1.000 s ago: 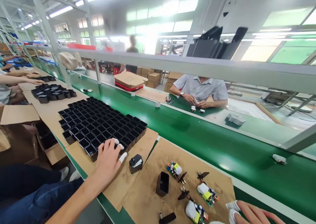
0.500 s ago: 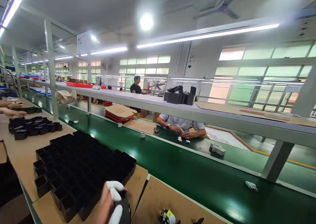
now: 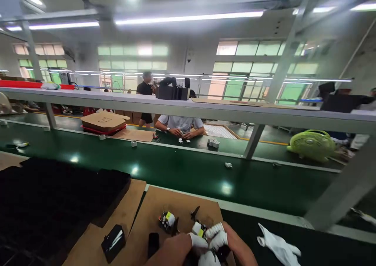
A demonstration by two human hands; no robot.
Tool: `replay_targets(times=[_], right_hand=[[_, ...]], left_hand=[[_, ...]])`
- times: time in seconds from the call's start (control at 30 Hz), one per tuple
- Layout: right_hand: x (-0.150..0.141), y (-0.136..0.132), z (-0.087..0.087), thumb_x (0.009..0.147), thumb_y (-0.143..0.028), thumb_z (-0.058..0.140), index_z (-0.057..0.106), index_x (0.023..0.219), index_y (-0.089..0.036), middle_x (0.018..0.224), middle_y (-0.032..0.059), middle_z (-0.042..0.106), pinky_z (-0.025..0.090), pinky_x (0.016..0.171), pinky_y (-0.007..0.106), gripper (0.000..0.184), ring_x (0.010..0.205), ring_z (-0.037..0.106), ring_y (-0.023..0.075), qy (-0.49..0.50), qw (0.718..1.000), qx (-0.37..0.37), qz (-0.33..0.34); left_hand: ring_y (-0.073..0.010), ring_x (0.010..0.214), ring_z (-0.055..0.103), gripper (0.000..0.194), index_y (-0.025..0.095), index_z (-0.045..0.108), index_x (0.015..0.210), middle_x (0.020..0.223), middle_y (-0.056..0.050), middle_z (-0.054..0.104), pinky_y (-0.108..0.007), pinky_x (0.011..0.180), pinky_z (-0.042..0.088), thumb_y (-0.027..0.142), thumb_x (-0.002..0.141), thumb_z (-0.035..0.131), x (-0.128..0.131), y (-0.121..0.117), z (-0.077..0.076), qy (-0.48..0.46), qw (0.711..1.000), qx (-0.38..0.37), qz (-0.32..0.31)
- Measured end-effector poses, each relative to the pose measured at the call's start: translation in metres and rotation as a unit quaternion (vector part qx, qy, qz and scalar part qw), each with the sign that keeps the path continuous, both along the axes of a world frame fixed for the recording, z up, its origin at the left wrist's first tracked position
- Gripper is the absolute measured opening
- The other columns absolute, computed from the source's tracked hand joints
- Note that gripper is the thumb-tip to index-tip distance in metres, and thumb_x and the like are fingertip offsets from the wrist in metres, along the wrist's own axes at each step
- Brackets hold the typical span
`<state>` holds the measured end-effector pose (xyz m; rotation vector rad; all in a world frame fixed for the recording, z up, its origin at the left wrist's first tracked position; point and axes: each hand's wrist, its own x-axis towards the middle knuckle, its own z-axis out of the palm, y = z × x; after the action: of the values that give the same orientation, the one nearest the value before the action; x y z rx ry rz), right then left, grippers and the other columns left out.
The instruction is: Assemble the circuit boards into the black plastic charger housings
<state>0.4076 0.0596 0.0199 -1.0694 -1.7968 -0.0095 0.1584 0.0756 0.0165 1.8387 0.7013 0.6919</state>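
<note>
My left hand (image 3: 199, 242) and my right hand (image 3: 217, 236) are close together at the bottom of the view, with white coverings on the fingers. Both are closed around a dark object (image 3: 223, 252), mostly hidden by the fingers, whose kind I cannot make out. Just beyond the left fingertips is a small electronic assembly with a white block and a yellow label (image 3: 201, 232); whether a finger touches it I cannot tell. A similar electronic assembly (image 3: 167, 220) lies on the cardboard (image 3: 188, 197) farther left. A black box (image 3: 113, 242) and a dark flat piece (image 3: 153, 244) lie left of my hands.
Many black boxes (image 3: 58, 195) stand packed together at the left. A green conveyor belt (image 3: 176, 168) runs across, with small pale parts on it. A white glove (image 3: 277, 244) lies at the right. Opposite sits a person (image 3: 180, 125) handling small white parts. A shelf (image 3: 132, 103) crosses above the belt.
The view has swung right. The one hand seen before was beside the packed black boxes, holding something dark; now both hands are together over the cardboard. The white glove and green fan have come into view.
</note>
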Motion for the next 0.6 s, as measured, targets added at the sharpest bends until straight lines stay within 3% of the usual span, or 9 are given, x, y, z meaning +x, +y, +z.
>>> replay_targets(times=[0.07,0.17,0.23,0.37,0.43,0.5,0.6], right_hand=[[-0.009,-0.021,0.005,0.08,-0.041,0.089,0.08,0.101,-0.03,0.101,0.0099,0.081,0.066,0.073,0.04,0.026,0.091,0.081,0.0345,0.023,0.998,-0.061,0.008],[-0.026,-0.037,0.016,0.088,-0.047,0.085,0.072,0.088,-0.028,0.099,0.0074,0.077,0.062,0.078,0.04,0.023,0.091,0.075,0.0301,0.051,0.99,-0.125,0.028],[-0.031,-0.038,0.018,0.089,-0.052,0.086,0.069,0.084,-0.027,0.102,0.006,0.076,0.06,0.086,0.041,0.031,0.095,0.073,0.0285,0.043,0.985,-0.162,0.039],[-0.029,-0.034,0.01,0.1,-0.067,0.072,0.074,0.108,-0.026,0.124,0.0101,0.076,0.055,0.104,0.049,0.042,0.118,0.07,0.0331,0.11,0.983,-0.143,-0.035],[-0.025,-0.033,0.006,0.104,-0.075,0.065,0.072,0.101,-0.025,0.109,0.0078,0.076,0.055,0.097,0.046,0.051,0.105,0.07,0.0301,0.164,0.97,-0.175,-0.041],[-0.022,-0.031,0.002,0.102,-0.083,0.064,0.072,0.096,-0.025,0.092,0.004,0.073,0.055,0.087,0.042,0.058,0.089,0.067,0.026,0.209,0.945,-0.25,-0.007],[-0.021,-0.027,-0.004,0.094,-0.088,0.072,0.078,0.116,-0.024,0.086,0.0027,0.074,0.059,0.086,0.041,0.068,0.086,0.069,0.0256,0.262,0.903,-0.337,0.046]], left_hand=[[-0.0392,0.14,0.073,0.071,0.037,0.071,0.154,0.14,-0.006,0.083,-0.051,0.124,0.059,0.052,0.088,0.092,-0.002,-0.012,-0.007,0.0,0.999,-0.037,-0.007],[-0.0376,0.144,0.07,0.066,0.035,0.07,0.154,0.152,-0.008,0.077,-0.053,0.126,0.058,0.058,0.094,0.085,-0.009,-0.024,-0.01,0.016,0.994,-0.112,-0.013],[-0.0364,0.138,0.073,0.059,0.034,0.074,0.146,0.143,-0.008,0.08,-0.054,0.122,0.061,0.064,0.096,0.081,-0.011,-0.026,-0.008,0.007,0.987,-0.156,-0.029],[-0.0343,0.128,0.075,0.055,0.03,0.076,0.134,0.129,-0.008,0.083,-0.053,0.121,0.061,0.07,0.097,0.078,-0.007,-0.027,-0.007,-0.063,0.98,-0.188,-0.013],[-0.0333,0.124,0.075,0.052,0.028,0.075,0.132,0.127,-0.009,0.082,-0.052,0.12,0.061,0.068,0.098,0.077,-0.006,-0.026,-0.01,-0.083,0.983,-0.161,0.022],[-0.0328,0.123,0.075,0.049,0.027,0.074,0.131,0.128,-0.009,0.081,-0.052,0.119,0.062,0.064,0.1,0.078,-0.006,-0.026,-0.015,-0.09,0.986,-0.13,0.053],[-0.0324,0.125,0.075,0.046,0.026,0.072,0.131,0.131,-0.01,0.079,-0.052,0.119,0.062,0.063,0.104,0.074,-0.008,-0.027,-0.02,-0.102,0.984,-0.115,0.086]])
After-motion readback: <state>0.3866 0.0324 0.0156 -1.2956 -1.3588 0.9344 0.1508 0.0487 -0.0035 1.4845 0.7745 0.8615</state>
